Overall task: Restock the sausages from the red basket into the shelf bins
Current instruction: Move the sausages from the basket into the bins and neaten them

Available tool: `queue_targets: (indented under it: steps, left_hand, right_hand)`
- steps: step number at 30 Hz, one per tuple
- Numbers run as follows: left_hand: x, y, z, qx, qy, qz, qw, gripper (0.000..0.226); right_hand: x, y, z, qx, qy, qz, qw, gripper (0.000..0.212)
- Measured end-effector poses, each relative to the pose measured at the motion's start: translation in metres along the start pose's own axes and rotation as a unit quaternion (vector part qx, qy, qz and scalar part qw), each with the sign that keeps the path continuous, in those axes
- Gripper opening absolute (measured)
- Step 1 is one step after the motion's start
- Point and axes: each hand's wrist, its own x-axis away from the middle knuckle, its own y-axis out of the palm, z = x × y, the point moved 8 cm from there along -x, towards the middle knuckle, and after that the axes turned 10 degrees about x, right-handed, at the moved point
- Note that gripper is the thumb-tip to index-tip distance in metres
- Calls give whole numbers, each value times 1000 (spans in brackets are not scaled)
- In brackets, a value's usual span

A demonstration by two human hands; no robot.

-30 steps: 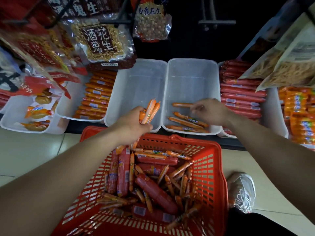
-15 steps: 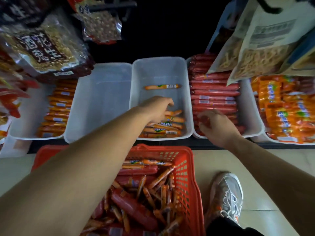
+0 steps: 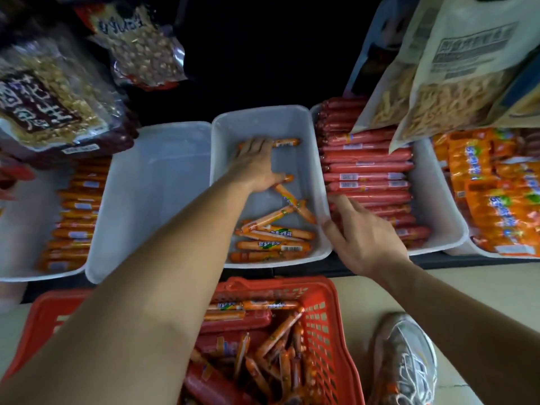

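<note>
- The left hand (image 3: 257, 166) lies flat in the middle bin (image 3: 263, 124), fingertips on an orange sausage (image 3: 285, 142).
- The right hand (image 3: 362, 232), fingers spread, lies over the rim beside the red sausages (image 3: 368, 168).
- The red basket (image 3: 327, 317) sits below.

The left hand (image 3: 257, 168), which had held a bunch of small orange sausages (image 3: 271, 245) over the red basket (image 3: 336, 317), reached deep into the middle bin (image 3: 263, 114) and flattened out, fingertips on the far sausage (image 3: 285, 142). More sausages lay scattered beside its wrist. The right hand (image 3: 362, 232) withdrew from that bin to its right wall, fingers spread.
</note>
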Motion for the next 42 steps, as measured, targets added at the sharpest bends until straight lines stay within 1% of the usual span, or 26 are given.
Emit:
queue_targets:
  steps: [2,5,8,11,14,15,17,19,21,23,27,29,30,34,39,41,42]
  left_hand:
    - [-8,8,-8,1,-31,-18,999,112]
    - [-10,14,-13,0,-40,-29,999,110]
    - [-5,11,-11,-14,-18,-15,1000,104]
    - [5,12,-6,-40,-2,-42,998,93]
    - [20,9,-2,-41,8,-70,997,86]
    - [26,9,1,-46,18,-81,995,84]
    - [37,6,10,-67,56,-73,993,73]
    - [49,9,15,-45,74,-82,993,63]
    - [62,18,11,22,55,-120,991,67]
    - [71,30,9,50,57,-156,985,69]
    - [75,25,9,46,78,-165,982,40]
    - [76,20,8,38,88,-150,984,30]
    - [75,17,6,33,89,-131,987,29]
    - [74,4,3,-25,92,-37,995,39]
    - [76,18,11,-106,118,-42,986,54]
    - [74,20,6,-137,109,-22,984,60]
    - [72,22,2,-139,96,-24,985,64]
  right_hand:
    - [0,0,-1,6,4,2,1000,35]
    - [2,1,0,2,10,-6,1000,34]
    - [2,3,1,5,12,-15,1000,35]
    - [2,2,1,13,16,-14,1000,36]
    - [4,0,-1,13,17,-14,1000,38]
    - [4,-1,-1,14,15,-13,1000,38]
    - [0,-3,0,17,14,-7,1000,39]
    - [-3,-7,2,20,18,-3,1000,38]
    - [-4,-6,3,19,18,-4,1000,37]
    - [4,1,4,19,33,-15,999,36]
    - [3,0,1,8,31,-14,999,36]
    - [1,-2,0,10,28,-11,1000,36]
    - [1,-2,-1,10,26,-10,1000,35]
    - [1,1,0,6,26,-11,1000,37]
    - [1,2,1,4,22,-9,1000,37]
    - [1,1,2,2,22,-7,1000,37]
    - [1,1,2,4,22,-6,1000,37]
